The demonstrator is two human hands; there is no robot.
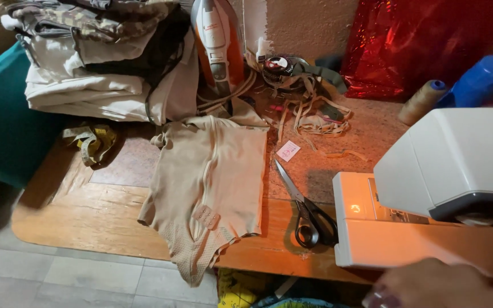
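A beige garment [209,188] lies flat on the wooden table [87,219], its lower end hanging over the front edge. Black-handled scissors [303,208] rest just right of it, blades pointing away from me. A white sewing machine [435,194] fills the right side, its base lit orange. My right hand [435,285] shows at the bottom right edge, below the machine's base, blurred; whether it holds anything I cannot tell. My left hand is out of view.
A pile of folded clothes [98,63] sits at the back left, with an orange and white steam iron [219,43] beside it. Tangled straps [315,108], a small paper tag [288,150], a thread spool [423,100] and red foil [423,40] lie behind.
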